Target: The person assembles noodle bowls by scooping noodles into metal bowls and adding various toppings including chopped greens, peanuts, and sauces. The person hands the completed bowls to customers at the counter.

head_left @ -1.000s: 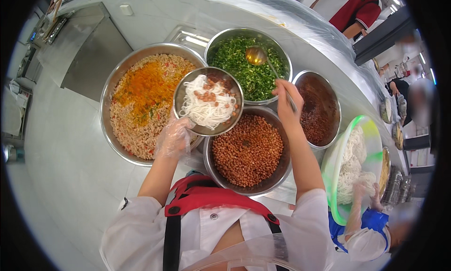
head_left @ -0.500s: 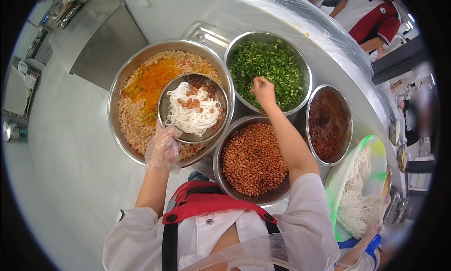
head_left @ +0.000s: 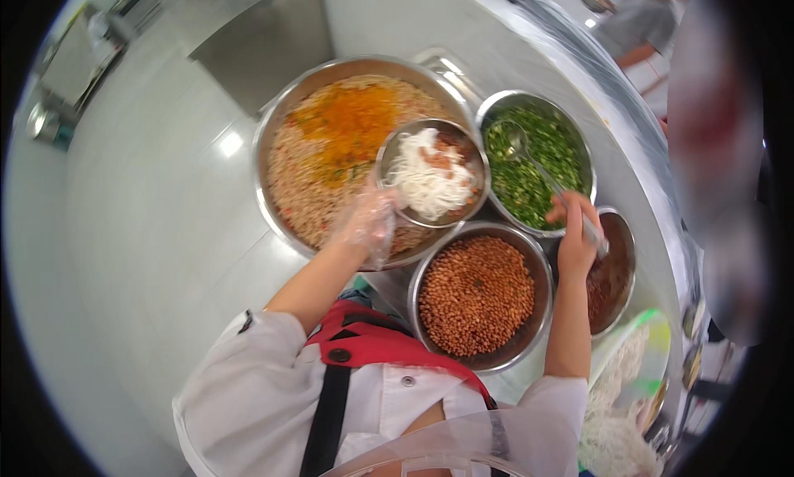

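Observation:
My left hand [head_left: 370, 217], in a clear plastic glove, grips the rim of a small steel bowl [head_left: 481, 164]. White noodles [head_left: 430, 179] fill it, with peanuts and dark red bits on top. It is held over a large steel basin [head_left: 263, 163] of pale crumbly food with orange oil [head_left: 351, 117]. My bare right hand [head_left: 575, 229] is closed on the handle of a metal spoon [head_left: 542, 175]. The spoon's round head rests over chopped greens [head_left: 562, 159] in a steel bowl. Whether it carries any greens is too blurred to tell.
A steel bowl of peanuts [head_left: 477, 291] stands close to my body. Beyond my right wrist is a bowl of dark red sauce [head_left: 600, 299]. A green-and-white basin [head_left: 653, 332] holds more noodles at lower right. A person [head_left: 641, 35] stands behind the plastic-covered barrier.
My right hand, earlier pinched over the greens, has drawn back toward me and now shows a spoon in it. The view has swung, shifting the bowls rightward; my left hand keeps the noodle bowl.

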### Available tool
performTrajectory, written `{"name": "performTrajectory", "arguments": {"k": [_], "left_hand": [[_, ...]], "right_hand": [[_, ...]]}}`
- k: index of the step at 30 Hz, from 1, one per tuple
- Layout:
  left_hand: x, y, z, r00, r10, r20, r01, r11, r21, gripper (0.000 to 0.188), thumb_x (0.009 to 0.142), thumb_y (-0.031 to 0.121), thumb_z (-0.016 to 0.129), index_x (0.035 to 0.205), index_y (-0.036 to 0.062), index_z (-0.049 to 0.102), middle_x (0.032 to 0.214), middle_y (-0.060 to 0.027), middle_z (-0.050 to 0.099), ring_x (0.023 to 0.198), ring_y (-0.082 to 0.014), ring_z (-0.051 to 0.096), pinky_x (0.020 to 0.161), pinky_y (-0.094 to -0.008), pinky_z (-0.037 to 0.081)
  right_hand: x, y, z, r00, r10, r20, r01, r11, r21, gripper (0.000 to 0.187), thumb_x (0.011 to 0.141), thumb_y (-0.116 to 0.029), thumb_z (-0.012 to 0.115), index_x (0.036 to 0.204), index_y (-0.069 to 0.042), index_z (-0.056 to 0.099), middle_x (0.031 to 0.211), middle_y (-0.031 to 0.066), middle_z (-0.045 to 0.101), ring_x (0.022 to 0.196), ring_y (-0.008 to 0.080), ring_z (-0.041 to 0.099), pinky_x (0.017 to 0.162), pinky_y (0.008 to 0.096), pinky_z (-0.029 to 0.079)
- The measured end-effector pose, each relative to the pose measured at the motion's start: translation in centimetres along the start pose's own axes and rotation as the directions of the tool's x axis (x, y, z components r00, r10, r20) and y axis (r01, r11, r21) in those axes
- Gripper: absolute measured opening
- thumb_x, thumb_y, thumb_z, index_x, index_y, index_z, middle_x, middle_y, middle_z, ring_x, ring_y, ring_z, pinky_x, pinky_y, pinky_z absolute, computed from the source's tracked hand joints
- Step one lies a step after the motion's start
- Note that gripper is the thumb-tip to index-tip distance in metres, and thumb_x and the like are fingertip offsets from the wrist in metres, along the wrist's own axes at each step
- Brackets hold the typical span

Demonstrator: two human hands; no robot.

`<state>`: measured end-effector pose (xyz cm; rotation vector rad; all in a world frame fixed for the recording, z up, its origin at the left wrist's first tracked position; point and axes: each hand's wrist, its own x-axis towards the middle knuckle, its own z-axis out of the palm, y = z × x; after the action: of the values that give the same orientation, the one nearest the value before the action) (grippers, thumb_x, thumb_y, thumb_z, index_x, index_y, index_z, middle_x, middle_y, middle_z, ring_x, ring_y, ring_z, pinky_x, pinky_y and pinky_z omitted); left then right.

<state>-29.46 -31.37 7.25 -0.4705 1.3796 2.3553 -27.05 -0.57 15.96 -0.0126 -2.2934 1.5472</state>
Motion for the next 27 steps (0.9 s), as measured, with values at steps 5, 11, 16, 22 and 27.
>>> {"name": "performTrajectory", "arguments": {"k": [5,11,16,22,27], "left_hand": [[0.3,-0.6,-0.4,0.998,0.046,0.047,-0.026,0.931,-0.363,0.079,0.060,-0.006,0.048,0.134,0.0165,0.032,0.115,-0.0114,0.052,0.095,-0.0256,0.057,0.068,-0.0452,0.055],[-4.7,2.3,-4.2,0.972,0.105,-0.211,-0.179,0.912,-0.369,0.076,0.060,-0.008,0.046,0.132,0.0135,0.032,0.108,-0.0121,0.054,0.089,-0.0297,0.059,0.068,-0.0507,0.055],[-8.7,4.3,-11.2,0.927,0.156,-0.340,-0.276,0.899,-0.340,0.071,0.061,-0.008,0.046,0.129,0.0057,0.033,0.115,-0.0189,0.053,0.093,-0.0344,0.060,0.069,-0.0519,0.054],[-13.8,6.4,-17.8,0.782,0.358,-0.510,-0.544,0.791,-0.278,0.071,0.060,-0.009,0.042,0.130,0.0012,0.031,0.119,-0.0205,0.051,0.099,-0.0383,0.058,0.078,-0.0555,0.053],[-15.4,6.8,-20.4,0.768,0.306,-0.563,-0.564,0.738,-0.369,0.072,0.062,-0.011,0.040,0.130,0.0081,0.025,0.120,-0.0210,0.047,0.102,-0.0385,0.055,0.076,-0.0564,0.053]], "right_hand": [[-3.4,-2.7,4.3,0.463,-0.684,0.563,0.885,0.386,-0.259,0.029,0.067,-0.001,0.067,0.095,-0.004,0.063,0.104,0.0181,0.059,0.072,0.0223,0.057,0.067,0.0332,0.041],[-1.0,-5.2,11.1,0.702,-0.703,0.117,0.710,0.704,-0.022,0.013,0.083,0.004,0.051,0.093,0.001,0.060,0.087,0.0145,0.063,0.069,0.0226,0.056,0.065,0.0303,0.044],[3.1,-2.2,20.7,0.954,-0.140,0.265,0.071,0.965,0.253,0.018,0.092,-0.011,0.050,0.100,0.001,0.060,0.081,0.0075,0.064,0.076,0.0131,0.062,0.074,0.0257,0.047],[1.3,1.6,30.7,0.682,-0.522,0.513,0.557,0.824,0.097,0.015,0.087,-0.008,0.056,0.098,0.000,0.061,0.094,0.0138,0.062,0.083,0.0257,0.061,0.070,0.0320,0.047],[-0.4,1.7,32.5,0.766,-0.122,0.632,0.051,0.990,0.130,0.016,0.091,-0.013,0.053,0.098,-0.001,0.060,0.083,0.0112,0.064,0.069,0.0186,0.061,0.060,0.0318,0.046]]}}
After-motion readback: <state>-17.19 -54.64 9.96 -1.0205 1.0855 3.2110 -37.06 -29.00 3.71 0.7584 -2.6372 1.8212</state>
